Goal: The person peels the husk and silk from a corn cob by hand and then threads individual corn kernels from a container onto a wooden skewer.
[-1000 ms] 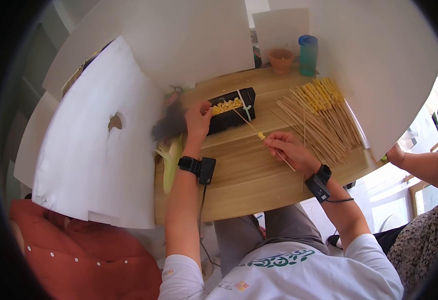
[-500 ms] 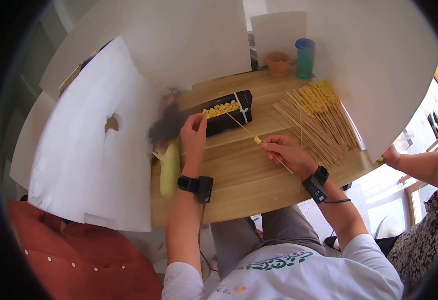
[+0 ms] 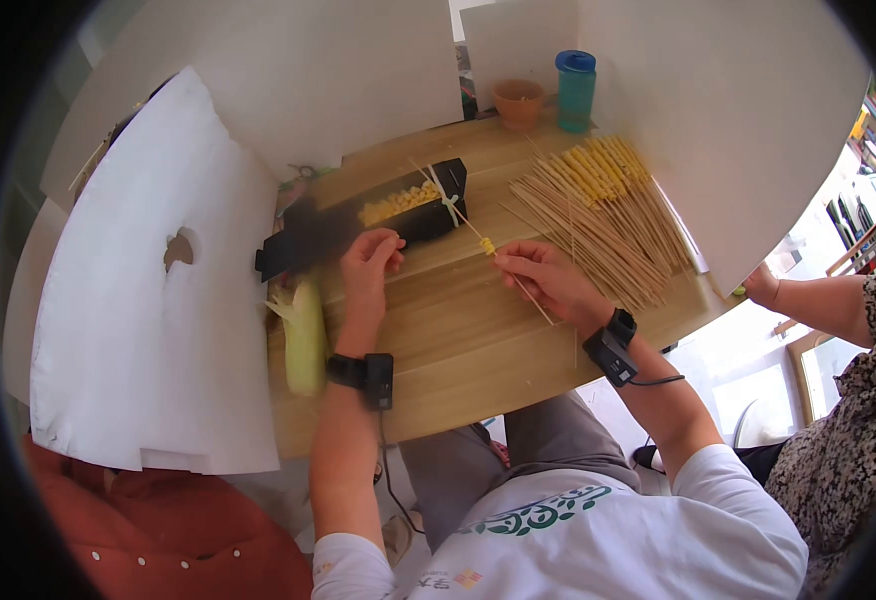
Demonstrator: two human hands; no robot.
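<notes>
My right hand point(image 3: 550, 281) pinches a thin wooden skewer point(image 3: 532, 297), held at a slant with its upper end over the right end of a black tray point(image 3: 426, 224). A few yellow corn kernels point(image 3: 487, 245) are threaded on the skewer just above my fingertips. My left hand point(image 3: 368, 268) is just in front of the tray, thumb and fingers pressed together. Whatever is between those fingertips is too small to make out. Loose kernels point(image 3: 396, 205) lie in the tray, which has a pale tie around its right end.
An ear of corn point(image 3: 304, 342) in pale husk lies at left. Many skewers point(image 3: 590, 240), kernels on their far ends, lie at right. Behind stand a clay pot point(image 3: 518, 104) and a blue-lidded cup point(image 3: 575, 92). White panels point(image 3: 138, 290) flank the table; another person's arm point(image 3: 808, 305) is at right.
The whole view has shifted, moving the scene left and up. My left hand has drawn back from the tray's edge, slightly rightward toward the skewer. My right hand still holds the skewer.
</notes>
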